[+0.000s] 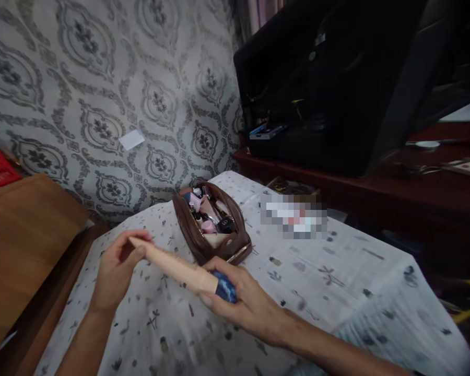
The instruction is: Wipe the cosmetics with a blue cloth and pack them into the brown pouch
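Observation:
A beige squeeze tube (176,265) with a dark blue marbled cap is held slantwise above the table. My right hand (245,300) grips it at the cap end, thumb below and fingers above. At the flat, narrow end, my left hand (119,266) pinches the tube between thumb and fingers. Just beyond the tube stands a brown toiletry bag (186,230), unzipped and wide open. Inside are a pink round item (209,226), a black compact-like case (226,225) and several other small cosmetics, partly covering one another.
A white cloth with a plant print (297,292) covers the table. Blurred-out items (293,216) lie right of the bag. Behind stands a large black television (317,94) on a dark red cabinet (337,193). A brown cardboard box (27,250) is at the left, against patterned wallpaper.

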Available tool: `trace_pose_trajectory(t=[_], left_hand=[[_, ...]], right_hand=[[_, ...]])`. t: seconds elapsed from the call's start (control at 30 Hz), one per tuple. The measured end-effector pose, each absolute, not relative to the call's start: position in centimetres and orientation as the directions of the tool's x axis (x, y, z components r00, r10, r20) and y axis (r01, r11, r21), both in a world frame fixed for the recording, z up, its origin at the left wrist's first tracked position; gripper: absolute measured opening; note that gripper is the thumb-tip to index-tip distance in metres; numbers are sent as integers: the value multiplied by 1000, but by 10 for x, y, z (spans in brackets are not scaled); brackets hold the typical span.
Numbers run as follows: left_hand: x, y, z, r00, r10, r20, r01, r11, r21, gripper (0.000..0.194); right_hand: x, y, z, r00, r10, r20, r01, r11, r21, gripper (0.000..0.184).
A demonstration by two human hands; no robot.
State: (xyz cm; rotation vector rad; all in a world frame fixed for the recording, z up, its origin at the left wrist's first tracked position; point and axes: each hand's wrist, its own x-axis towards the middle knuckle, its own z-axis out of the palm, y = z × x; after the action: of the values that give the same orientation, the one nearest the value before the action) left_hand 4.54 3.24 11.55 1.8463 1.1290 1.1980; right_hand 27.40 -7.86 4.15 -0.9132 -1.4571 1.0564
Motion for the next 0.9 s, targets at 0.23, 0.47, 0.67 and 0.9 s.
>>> trace_pose_trajectory(t=[0.23, 0.47, 0.67, 0.9], left_hand=[[138, 74, 137, 437, 809, 393, 120, -486, 866, 42], [187, 115, 137, 574, 739, 353, 85, -482, 872, 43], [200, 144, 133, 715, 608, 346, 332, -730, 598, 41], [195, 156, 131, 752, 608, 254, 555, -792, 253, 48]], right_hand=[[311, -82, 60, 112, 956, 271, 39, 268, -963, 35], [354, -68, 80, 382, 893, 238, 26, 247, -969, 42], [367, -57, 83, 475, 818, 324, 190, 264, -946, 42], [364, -48, 77, 477, 737, 478, 418, 288, -862, 35]])
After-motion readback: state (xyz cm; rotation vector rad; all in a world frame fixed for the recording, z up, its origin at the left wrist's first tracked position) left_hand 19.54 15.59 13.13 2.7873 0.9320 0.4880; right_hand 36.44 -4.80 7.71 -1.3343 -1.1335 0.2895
